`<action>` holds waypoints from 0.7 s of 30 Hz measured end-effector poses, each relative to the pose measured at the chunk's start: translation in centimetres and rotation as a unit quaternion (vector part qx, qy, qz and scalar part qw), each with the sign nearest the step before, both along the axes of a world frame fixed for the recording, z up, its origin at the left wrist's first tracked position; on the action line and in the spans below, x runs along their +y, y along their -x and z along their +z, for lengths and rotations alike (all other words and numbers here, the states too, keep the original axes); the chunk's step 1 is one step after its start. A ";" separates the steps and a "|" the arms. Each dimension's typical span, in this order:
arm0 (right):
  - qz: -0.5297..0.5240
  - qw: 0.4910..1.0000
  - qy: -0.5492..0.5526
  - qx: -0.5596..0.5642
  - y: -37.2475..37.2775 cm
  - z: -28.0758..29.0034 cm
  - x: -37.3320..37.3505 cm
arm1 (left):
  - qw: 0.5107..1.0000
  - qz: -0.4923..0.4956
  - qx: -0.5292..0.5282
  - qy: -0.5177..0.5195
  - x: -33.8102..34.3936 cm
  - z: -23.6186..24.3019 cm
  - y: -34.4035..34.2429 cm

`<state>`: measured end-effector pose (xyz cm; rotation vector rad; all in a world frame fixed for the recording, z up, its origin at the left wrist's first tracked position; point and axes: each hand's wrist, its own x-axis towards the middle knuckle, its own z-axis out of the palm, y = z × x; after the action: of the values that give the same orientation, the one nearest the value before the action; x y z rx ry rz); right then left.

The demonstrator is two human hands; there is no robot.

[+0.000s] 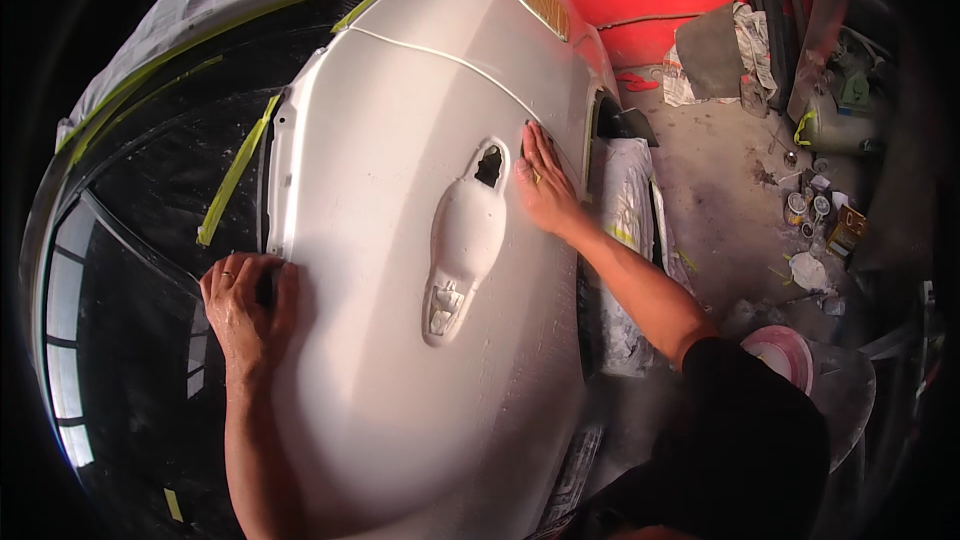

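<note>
The white car body panel [360, 180] lay beneath and between the two hands. The right hand [545, 190] rested flat on its far right part, just beside the handle recess [470, 235], its grip wide with fingers straight and close together; whether anything was under the palm could not be told. The left hand [247, 305] was at the panel's left edge, by the dark window glass [140, 320], its fingers bent and thumb apart; whether that grip clasped the edge could not be told. The panel's long axis ran away from the person, leaning slightly right toward the far end. The recess followed a similar line, a dark opening [489, 166] at its far end. The surface was smooth, pale and curved, crossed beyond the hands by a bright seam [450, 55].
</note>
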<state>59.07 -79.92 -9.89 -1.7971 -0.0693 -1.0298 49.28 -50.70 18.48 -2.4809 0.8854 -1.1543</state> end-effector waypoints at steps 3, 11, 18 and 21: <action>0.052 0.997 0.043 -0.046 5.1 -4.5 5.0 | 1.000 -0.014 -0.019 -0.021 1.1 -0.3 -0.2; -0.041 0.991 0.101 -0.077 9.5 -0.2 -1.6 | 0.999 -0.039 -0.005 -0.004 0.5 0.4 -0.3; 0.108 0.834 0.429 0.329 7.3 12.2 -2.9 | 0.999 -0.032 0.012 0.007 2.0 0.5 0.0; 0.137 0.778 0.504 0.348 3.4 13.7 -2.9 | 0.999 -0.028 0.025 0.016 2.3 0.3 -0.1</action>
<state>55.63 -82.84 3.84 -2.9233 -0.4850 0.0340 49.39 -48.39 18.83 -2.5362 0.9621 -1.1360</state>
